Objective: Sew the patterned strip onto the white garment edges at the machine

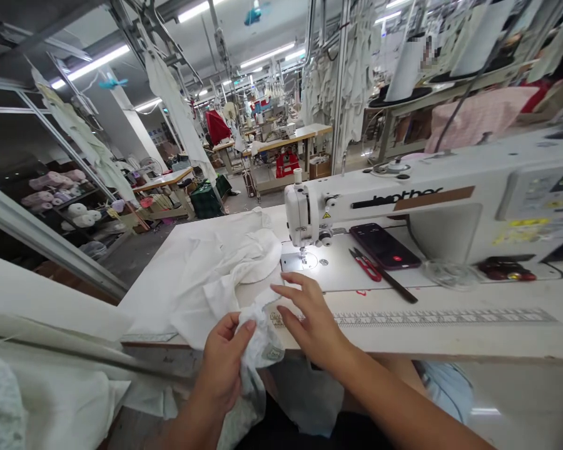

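Note:
My left hand [226,353] pinches a bunched edge of a white garment [258,331] between thumb and fingers, at the front edge of the table. Part of the cloth hangs down over that edge, and a small greenish label shows on it. More white fabric [216,262] lies crumpled on the table to the left of the needle. Beside the held edge, my right hand [309,315] has its fingers spread, with nothing visible in them. The lit needle and presser foot [303,255] of the white sewing machine [385,194] are just beyond my right fingertips.
On the machine bed lie a phone [385,245], red-handled thread snips [366,265] and a dark, slim tool [394,281]. A ruler strip [426,317] runs along the front of the table. Large thread cones [403,69] stand behind the machine. White cloth [60,400] hangs at lower left.

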Tool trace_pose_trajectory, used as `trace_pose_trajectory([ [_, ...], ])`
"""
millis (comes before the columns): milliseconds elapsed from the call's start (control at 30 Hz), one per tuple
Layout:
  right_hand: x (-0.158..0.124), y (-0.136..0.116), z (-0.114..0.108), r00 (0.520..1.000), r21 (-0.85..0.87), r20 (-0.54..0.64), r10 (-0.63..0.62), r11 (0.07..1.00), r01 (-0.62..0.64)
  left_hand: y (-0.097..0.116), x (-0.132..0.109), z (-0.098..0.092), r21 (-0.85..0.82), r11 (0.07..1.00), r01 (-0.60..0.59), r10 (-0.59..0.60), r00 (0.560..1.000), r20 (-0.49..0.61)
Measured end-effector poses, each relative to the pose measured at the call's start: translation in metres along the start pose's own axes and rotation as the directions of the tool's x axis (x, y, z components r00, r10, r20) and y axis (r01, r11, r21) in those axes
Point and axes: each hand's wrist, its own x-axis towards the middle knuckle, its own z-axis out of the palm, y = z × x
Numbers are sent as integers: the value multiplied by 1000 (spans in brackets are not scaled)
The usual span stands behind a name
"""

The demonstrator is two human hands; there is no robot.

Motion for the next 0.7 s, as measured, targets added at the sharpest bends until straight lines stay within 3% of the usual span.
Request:
trace_pose_trajectory([
  [100, -19, -23, -6, 976, 90, 76, 202, 974, -209, -5, 3, 3, 243, 956, -166, 170, 985, 5],
  [167, -31, -36, -7, 943, 179, 141, 301, 929, -323, -13, -1, 6, 467, 832, -299, 293, 952, 89],
  [267, -40, -46, -5, 915, 249, 176, 362, 883, -397, -30, -10, 10, 652, 552, -519, 485, 836, 256],
  [333, -40, -47, -4, 897, 285, 204, 392, 853, -437, -39, -17, 11, 657, 411, -632, 525, 753, 396],
  [367, -39, -46, -4, 880, 311, 226, 418, 825, -471, -41, -21, 10, 636, 382, -670, 500, 729, 468],
  [400, -38, -45, -4, 851, 347, 252, 462, 778, -525, -41, -23, 9, 611, 396, -686, 443, 725, 527],
  [467, -36, -41, -2, 752, 454, 323, 575, 604, -656, -37, -26, 6, 571, 517, -638, 279, 756, 591],
  [533, -36, -37, 0, 649, 575, 382, 657, 381, -724, -27, -24, 1, 558, 627, -544, 178, 797, 577],
  [567, -36, -36, 1, 620, 631, 391, 680, 292, -718, -21, -21, -2, 568, 640, -518, 192, 823, 535],
  [633, -36, -34, 3, 606, 716, 388, 694, 187, -673, -11, -10, -6, 625, 587, -515, 310, 856, 414],
  [700, -36, -35, 4, 617, 751, 400, 678, 143, -645, -3, 5, -8, 680, 506, -530, 352, 847, 399],
])
